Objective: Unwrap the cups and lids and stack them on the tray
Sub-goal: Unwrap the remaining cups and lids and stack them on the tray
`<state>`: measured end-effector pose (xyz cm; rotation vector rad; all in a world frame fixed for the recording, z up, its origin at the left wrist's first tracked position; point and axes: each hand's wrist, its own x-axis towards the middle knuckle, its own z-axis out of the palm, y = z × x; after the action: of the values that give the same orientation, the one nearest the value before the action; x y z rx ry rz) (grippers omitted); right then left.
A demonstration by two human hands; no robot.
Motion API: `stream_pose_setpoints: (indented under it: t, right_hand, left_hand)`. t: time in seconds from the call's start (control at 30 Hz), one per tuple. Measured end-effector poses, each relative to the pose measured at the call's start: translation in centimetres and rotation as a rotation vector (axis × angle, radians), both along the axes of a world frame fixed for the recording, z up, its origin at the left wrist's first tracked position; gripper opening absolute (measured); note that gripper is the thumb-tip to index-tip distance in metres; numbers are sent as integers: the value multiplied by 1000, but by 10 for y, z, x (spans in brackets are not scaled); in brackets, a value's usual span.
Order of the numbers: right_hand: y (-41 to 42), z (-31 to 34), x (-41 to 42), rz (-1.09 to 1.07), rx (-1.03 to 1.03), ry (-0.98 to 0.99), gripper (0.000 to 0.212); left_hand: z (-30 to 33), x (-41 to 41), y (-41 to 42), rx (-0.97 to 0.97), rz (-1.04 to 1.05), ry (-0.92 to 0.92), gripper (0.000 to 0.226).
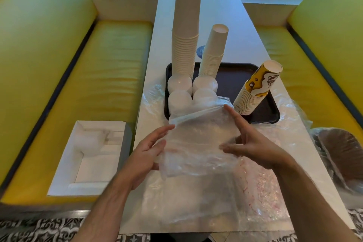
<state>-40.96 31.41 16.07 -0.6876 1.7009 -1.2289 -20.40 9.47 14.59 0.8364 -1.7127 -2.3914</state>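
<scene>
Two hands hold a clear plastic wrap [198, 143] up over the white counter [243, 31]. The left hand [146, 155] has its fingers curled on the left side of the wrap, so its grip is closed on the wrap. The right hand [253, 141] touches the right side of the wrap with long, mostly straight fingers; I cannot tell if its grip really pinches the plastic. A dark tray [233, 76] sits on the counter just past the hands. On the tray stand a tall stack of plain cups [186, 31], a shorter stack of plain cups [214, 51], and a leaning stack of yellow printed cups [255, 88] on the right. Four stacks of white lids [179, 83] sit in front of the plain cups. More loose plastic [261, 182] lies flat on the counter. A white open box [88, 157] rests on the yellow bench [108, 68] at the left.
</scene>
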Motion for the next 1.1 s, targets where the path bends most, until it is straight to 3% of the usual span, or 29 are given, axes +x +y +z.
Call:
stream_pose_setpoints:
  t: [0.07, 0.2, 0.6, 0.7, 0.83, 1.1]
  right_hand:
    - [-2, 0, 0, 17, 14, 13, 110]
    - [-6, -1, 2, 41, 15, -5, 109]
    - [-11, -22, 25, 90, 67, -61, 99]
    - [-3, -30, 31, 112, 40, -82, 107]
    - [0, -29, 33, 146, -8, -139, 114]
    - [1, -14, 28, 194, -115, -169, 116]
  left_hand:
    - [-1, 6, 1, 24, -89, -23, 41]
    - [-10, 21, 4, 158, -193, 31, 90]
    - [-7, 46, 28, -204, -386, -136, 129]
    - [-6, 51, 18, -232, -427, -157, 106]
    - [-11, 38, 3, -76, -62, -183, 37]
    - [-15, 15, 2, 157, -12, -216, 38]
